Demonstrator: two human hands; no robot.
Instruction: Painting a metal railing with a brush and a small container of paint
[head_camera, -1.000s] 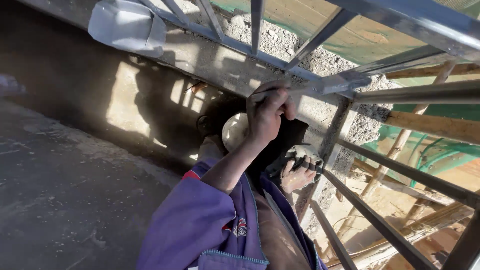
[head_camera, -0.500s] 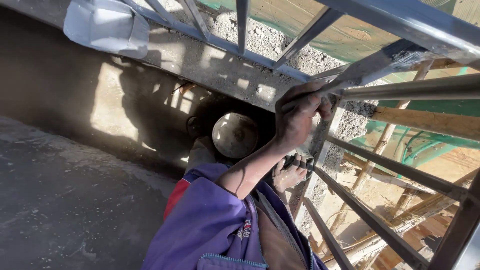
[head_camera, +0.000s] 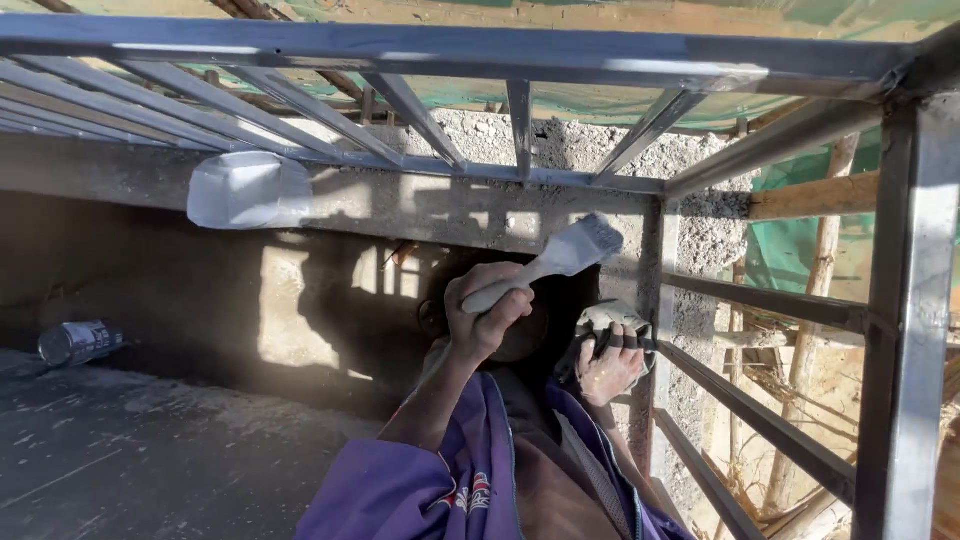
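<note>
left hand (head_camera: 487, 318) grips paintbrush (head_camera: 548, 262) by its handle, bristles up & off the metal grille (head_camera: 640, 135). right hand (head_camera: 608, 362), just beside, closed on a small container (head_camera: 606, 322). bars look evenly grey/silver already; wet vs dry cannot tell, so what's left unclear. brush pale, bristles grey w/ paint.

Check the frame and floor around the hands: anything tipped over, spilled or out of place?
One thing: a cylindrical can lies on its side on the grey concrete floor at far left, apart from the hands. The left hand grips a white-handled paintbrush; the right hand holds a dark container. No spill visible.
</note>
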